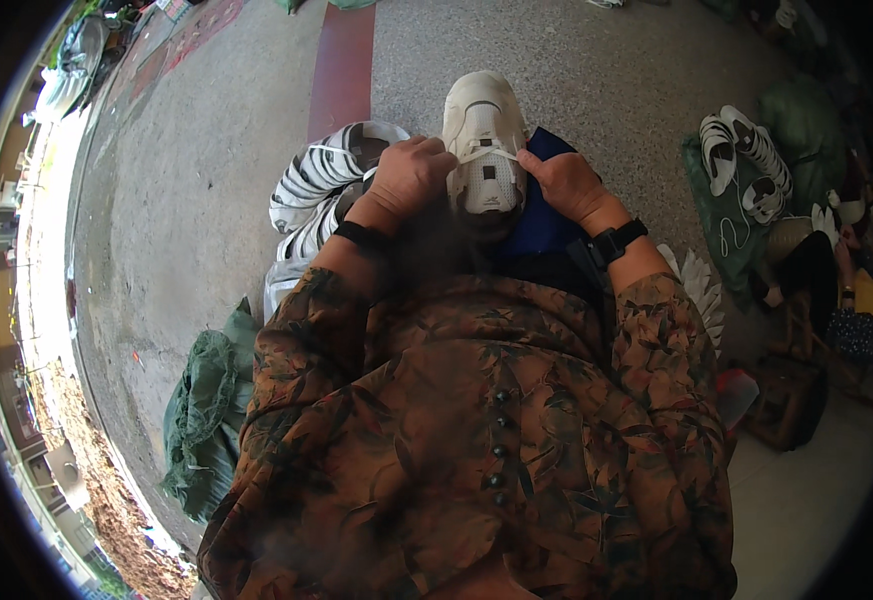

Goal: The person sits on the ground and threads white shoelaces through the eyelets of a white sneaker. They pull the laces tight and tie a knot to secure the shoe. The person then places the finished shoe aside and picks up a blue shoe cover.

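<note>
A cream-white shoe (483,110) lies in front of me with its toe pointing away. A white shoelace (486,154) runs across its mesh top. My left hand (409,178) is closed at the shoe's left side, its fingertips pinching one end of the lace. On the other side, my right hand (566,186) grips the lace's other end between thumb and curled fingers. The lace is stretched between both hands. Under the shoe's right side shows dark blue cloth (544,222). The right hand's lower fingers are partly hidden.
Stacked white and black shoes (308,185) stand by my left forearm. A green sack (206,385) slumps at lower left. To the right, more white shoes (746,155) rest on green sacking (708,215), near another person (856,290) and a wooden stool (794,390).
</note>
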Demonstrator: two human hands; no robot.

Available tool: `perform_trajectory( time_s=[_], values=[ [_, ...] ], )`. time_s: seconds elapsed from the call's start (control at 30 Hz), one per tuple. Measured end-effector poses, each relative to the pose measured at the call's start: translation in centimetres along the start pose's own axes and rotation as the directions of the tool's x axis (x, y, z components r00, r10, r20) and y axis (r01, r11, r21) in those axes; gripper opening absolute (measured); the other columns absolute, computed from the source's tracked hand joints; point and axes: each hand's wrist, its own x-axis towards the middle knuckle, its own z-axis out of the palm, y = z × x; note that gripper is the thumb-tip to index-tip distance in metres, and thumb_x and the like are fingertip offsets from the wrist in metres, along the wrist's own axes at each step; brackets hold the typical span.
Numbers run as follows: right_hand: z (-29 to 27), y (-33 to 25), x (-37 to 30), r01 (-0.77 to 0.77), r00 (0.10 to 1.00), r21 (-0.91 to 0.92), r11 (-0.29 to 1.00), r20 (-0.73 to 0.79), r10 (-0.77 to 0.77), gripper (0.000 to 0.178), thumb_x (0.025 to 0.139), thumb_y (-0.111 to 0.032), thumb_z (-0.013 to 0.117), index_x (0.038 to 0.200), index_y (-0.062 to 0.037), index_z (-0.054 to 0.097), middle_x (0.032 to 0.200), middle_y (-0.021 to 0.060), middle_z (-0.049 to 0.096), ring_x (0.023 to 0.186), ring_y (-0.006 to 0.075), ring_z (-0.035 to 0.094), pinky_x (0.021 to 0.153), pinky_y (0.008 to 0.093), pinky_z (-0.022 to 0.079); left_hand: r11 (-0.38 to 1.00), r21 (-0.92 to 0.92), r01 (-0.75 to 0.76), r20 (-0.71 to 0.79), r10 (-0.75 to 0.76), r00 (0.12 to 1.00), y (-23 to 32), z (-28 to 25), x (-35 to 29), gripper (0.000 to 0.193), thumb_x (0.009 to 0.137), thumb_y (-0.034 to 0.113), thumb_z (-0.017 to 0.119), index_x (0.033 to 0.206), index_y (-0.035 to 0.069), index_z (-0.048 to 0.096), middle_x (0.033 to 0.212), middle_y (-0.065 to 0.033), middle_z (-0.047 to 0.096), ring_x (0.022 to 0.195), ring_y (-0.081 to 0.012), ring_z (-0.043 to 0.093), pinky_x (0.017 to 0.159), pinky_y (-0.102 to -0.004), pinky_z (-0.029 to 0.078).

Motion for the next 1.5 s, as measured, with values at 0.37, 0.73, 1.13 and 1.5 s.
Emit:
perform_trajectory(
  time_s=[0.37, 0.73, 1.13, 1.5],
  values=[
    [-3.6, 5.6, -8.0, -0.533, 0.834, 0.355, 0.768, 0.065, 0.548, 0.018, 0.088, -0.021, 0.051, 0.090, -0.0035, 0.058, 0.078, 0.0189, 0.057, 0.070, 0.0357, 0.054, 0.063, 0.0390, 0.043, 0.422, -0.580, 0.696, 0.266, -0.710, 0.652, -9.2, -3.9, -14.5, 0.004, 0.080, 0.004, 0.066, 0.083, 0.001, 0.067, 0.073, -0.0018, 0.066, 0.069, -0.0080, 0.058, 0.065, -0.0240, 0.047],
    [-10.3, 11.0, -31.7, -0.850, 0.493, 0.182, 0.495, -0.057, 0.868, 0.019, 0.081, -0.013, 0.057, 0.075, 0.0056, 0.057, 0.061, 0.0153, 0.049, 0.057, 0.0257, 0.048, 0.060, 0.0380, 0.041, 0.105, -0.357, 0.928, 0.338, -0.912, 0.233, -12.6, -8.3, -34.0, 0.002, 0.076, 0.003, 0.065, 0.075, 0.001, 0.064, 0.063, -0.0042, 0.063, 0.051, -0.0083, 0.052, 0.048, -0.0235, 0.039],
    [-8.7, 8.5, -46.9, -0.860, 0.279, -0.433, 0.271, 0.047, 0.959, 0.015, 0.078, -0.009, 0.058, 0.068, 0.0014, 0.062, 0.068, 0.0138, 0.061, 0.069, 0.0306, 0.059, 0.065, 0.0385, 0.047, -0.192, -0.252, 0.949, 0.478, -0.877, -0.051, -7.6, -8.2, -42.6, 0.007, 0.073, 0.004, 0.068, 0.073, -0.002, 0.064, 0.059, -0.0063, 0.060, 0.042, -0.0117, 0.051, 0.038, -0.0257, 0.039],
    [-7.9, 3.6, -14.7, -0.792, 0.519, 0.602, -0.098, 0.750, 0.409, 0.008, 0.077, -0.004, 0.062, 0.070, -0.0008, 0.060, 0.059, 0.0072, 0.060, 0.050, 0.0111, 0.057, 0.043, 0.0216, 0.042, -0.412, -0.610, 0.677, 0.740, -0.602, 0.300, -4.5, -4.3, -23.2, 0.024, 0.092, 0.019, 0.054, 0.070, 0.010, 0.053, 0.058, 0.0039, 0.046, 0.048, -0.0082, 0.044, 0.043, -0.0230, 0.034]
  ],
)
